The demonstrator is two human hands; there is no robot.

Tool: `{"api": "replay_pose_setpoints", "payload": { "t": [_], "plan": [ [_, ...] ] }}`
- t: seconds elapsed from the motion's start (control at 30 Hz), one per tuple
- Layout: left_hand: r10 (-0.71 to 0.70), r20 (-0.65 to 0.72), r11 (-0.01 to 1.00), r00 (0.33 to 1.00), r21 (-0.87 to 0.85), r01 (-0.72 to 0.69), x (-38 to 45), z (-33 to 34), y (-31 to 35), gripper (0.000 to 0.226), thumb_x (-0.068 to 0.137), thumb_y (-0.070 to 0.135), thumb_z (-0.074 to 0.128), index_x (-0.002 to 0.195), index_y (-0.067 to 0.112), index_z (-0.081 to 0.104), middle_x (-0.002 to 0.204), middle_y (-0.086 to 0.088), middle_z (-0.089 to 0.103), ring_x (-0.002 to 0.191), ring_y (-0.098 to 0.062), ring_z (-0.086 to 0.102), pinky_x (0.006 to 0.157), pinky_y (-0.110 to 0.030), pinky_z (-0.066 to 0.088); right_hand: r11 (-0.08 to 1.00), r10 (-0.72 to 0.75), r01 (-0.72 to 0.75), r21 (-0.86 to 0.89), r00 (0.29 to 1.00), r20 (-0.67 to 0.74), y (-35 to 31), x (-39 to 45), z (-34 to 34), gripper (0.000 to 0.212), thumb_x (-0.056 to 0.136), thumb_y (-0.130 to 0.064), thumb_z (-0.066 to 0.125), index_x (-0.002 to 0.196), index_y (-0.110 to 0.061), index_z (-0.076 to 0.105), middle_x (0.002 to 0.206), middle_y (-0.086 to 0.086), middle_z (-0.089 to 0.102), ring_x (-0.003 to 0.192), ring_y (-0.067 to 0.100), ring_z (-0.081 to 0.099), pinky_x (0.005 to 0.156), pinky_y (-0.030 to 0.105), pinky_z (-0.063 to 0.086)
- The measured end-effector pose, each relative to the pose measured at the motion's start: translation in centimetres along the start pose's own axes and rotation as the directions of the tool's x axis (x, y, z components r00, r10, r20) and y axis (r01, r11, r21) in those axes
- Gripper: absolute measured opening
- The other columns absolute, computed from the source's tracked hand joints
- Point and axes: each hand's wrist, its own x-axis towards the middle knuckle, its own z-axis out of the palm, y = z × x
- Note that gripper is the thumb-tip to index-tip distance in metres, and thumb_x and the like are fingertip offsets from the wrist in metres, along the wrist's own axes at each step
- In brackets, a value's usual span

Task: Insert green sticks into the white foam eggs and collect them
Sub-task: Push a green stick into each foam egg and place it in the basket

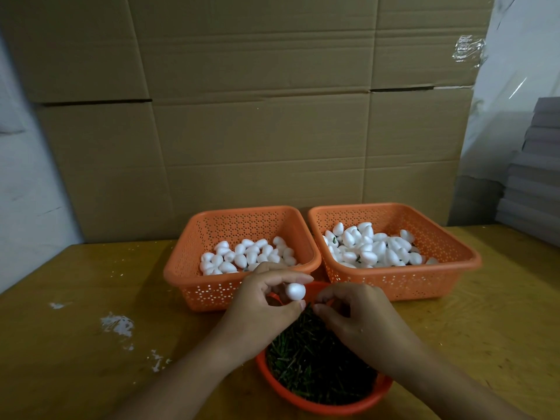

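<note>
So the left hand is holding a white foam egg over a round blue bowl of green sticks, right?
Not quite: the bowl is orange, not blue, as the head view shows. The rest holds: the left hand pinches a white foam egg above the green sticks in that round bowl.

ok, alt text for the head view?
Left hand pinches a foam egg; right hand pinches a green stick over a bowl of sticks. Behind, two orange baskets hold eggs, on a wooden table.
</note>
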Motion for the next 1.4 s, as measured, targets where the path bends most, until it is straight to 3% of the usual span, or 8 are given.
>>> {"api": "replay_pose_setpoints", "payload": {
  "t": [0.2,0.4,0.6,0.77,0.93,1.13,1.23,1.4],
  "plan": [
    [0.002,0.009,0.999,1.0,0.033,-0.003,0.0,0.1,0.0,0.043,0.083,0.003,0.076,0.098,0.043,0.076,0.105,0.015,0.061,0.103,-0.007,0.063,0.089,-0.012,0.047,1.0,0.0,0.0,0.006,1.0,0.011,-0.2,-0.1,-0.1,0.009,0.091,-0.031,0.069,0.096,-0.029,0.076,0.076,-0.016,0.07,0.068,0.003,0.065,0.064,0.03,0.053],
    [-0.041,0.022,0.997,0.999,-0.061,0.042,0.0,0.1,0.2,0.038,0.086,0.007,0.076,0.104,0.041,0.074,0.114,0.013,0.069,0.113,-0.004,0.063,0.095,-0.024,0.052,1.0,0.023,-0.022,0.019,1.0,-0.009,-0.4,-0.2,-0.1,0.011,0.09,-0.031,0.071,0.1,-0.031,0.073,0.073,-0.013,0.069,0.069,0.002,0.064,0.061,0.023,0.051],
    [-0.075,0.04,0.99,0.996,-0.12,0.079,0.1,-0.1,0.2,0.03,0.092,0.013,0.071,0.114,0.033,0.07,0.117,0.016,0.071,0.112,-0.003,0.066,0.084,-0.025,0.057,0.985,0.129,-0.124,0.121,0.991,-0.034,-0.4,0.1,-0.3,0.009,0.089,-0.029,0.074,0.088,-0.031,0.064,0.073,-0.01,0.072,0.065,0.004,0.067,0.061,0.022,0.052],
    [-0.097,0.049,0.981,0.994,-0.165,0.104,0.2,-0.3,0.1,0.027,0.092,0.019,0.07,0.117,0.029,0.066,0.115,0.012,0.072,0.103,-0.01,0.07,0.073,-0.022,0.055,0.94,0.174,-0.176,0.292,0.984,0.032,-1.0,0.4,-1.1,0.013,0.094,-0.018,0.067,0.086,-0.023,0.075,0.07,-0.005,0.072,0.052,0.001,0.056,0.053,0.016,0.042],
    [-0.079,0.064,0.985,0.995,-0.147,0.088,0.2,-0.3,0.2,0.03,0.088,0.034,0.066,0.118,0.029,0.065,0.111,0.014,0.072,0.095,-0.01,0.071,0.072,-0.021,0.055,0.816,0.271,-0.291,0.5,0.956,0.114,-1.6,0.6,-1.9,0.015,0.097,-0.007,0.06,0.1,-0.011,0.074,0.067,-0.004,0.069,0.05,0.0,0.053,0.049,0.014,0.044],
    [-0.073,0.088,0.983,0.993,-0.16,0.087,0.3,-0.4,0.2,0.029,0.089,0.034,0.062,0.118,0.028,0.063,0.112,0.014,0.071,0.093,-0.01,0.07,0.072,-0.022,0.054,0.577,0.322,-0.355,0.735,0.927,0.195,-2.2,0.6,-2.6,0.014,0.093,-0.013,0.064,0.085,-0.003,0.069,0.069,0.009,0.067,0.052,0.008,0.054,0.048,0.018,0.047],
    [-0.074,0.097,0.982,0.993,-0.168,0.09,0.3,-0.4,0.3,0.028,0.091,0.033,0.061,0.117,0.026,0.063,0.113,0.011,0.071,0.092,-0.011,0.069,0.072,-0.022,0.054,0.479,0.316,-0.348,0.806,0.925,0.211,-2.0,0.7,-2.5,0.017,0.094,-0.011,0.061,0.093,0.001,0.071,0.076,0.011,0.07,0.06,0.01,0.06,0.054,0.018,0.052],
    [-0.081,0.106,0.982,0.991,-0.163,0.097,0.2,-0.5,0.4,0.028,0.091,0.035,0.062,0.118,0.028,0.063,0.114,0.012,0.072,0.095,-0.01,0.07,0.073,-0.022,0.054,0.424,0.274,-0.334,0.842,0.933,0.232,-1.9,0.7,-2.3,0.019,0.099,-0.001,0.052,0.101,0.0,0.071,0.089,0.018,0.074,0.074,0.016,0.069,0.063,0.021,0.057]
  ]
}}
